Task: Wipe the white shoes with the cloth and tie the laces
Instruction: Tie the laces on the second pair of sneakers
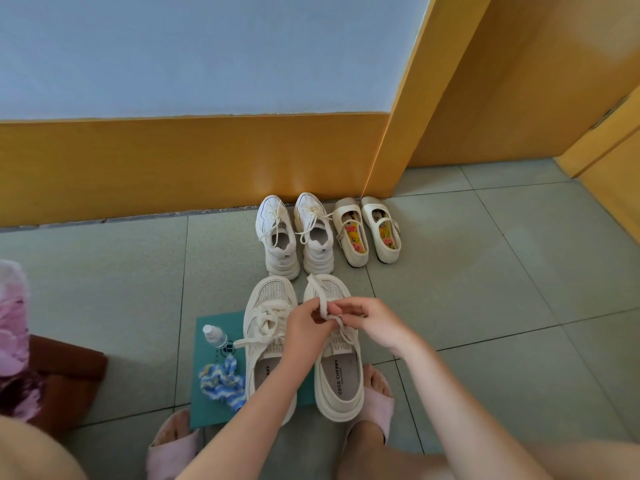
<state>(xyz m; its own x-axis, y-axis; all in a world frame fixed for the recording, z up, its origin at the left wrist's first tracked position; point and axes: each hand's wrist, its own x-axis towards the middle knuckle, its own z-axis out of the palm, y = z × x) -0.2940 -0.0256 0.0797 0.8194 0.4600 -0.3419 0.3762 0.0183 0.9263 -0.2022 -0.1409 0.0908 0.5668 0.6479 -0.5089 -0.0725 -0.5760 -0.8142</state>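
Observation:
Two cream sneakers stand side by side on the floor in front of me. The left sneaker (268, 344) has a tied bow on top. Over the right sneaker (337, 382), my left hand (304, 329) pinches a loop of its flat lace (320, 294), which sticks up toward the toe. My right hand (375, 322) pinches the other lace end close beside it. A blue-and-white cloth (221, 381) lies crumpled on a teal mat (211, 407), left of the sneakers.
A small spray bottle (214, 336) lies on the mat. A white sneaker pair (294, 233) and cream strap shoes (369, 230) stand by the yellow wall. My feet in pink slippers (375, 403) are beneath. A brown object (69, 379) sits left.

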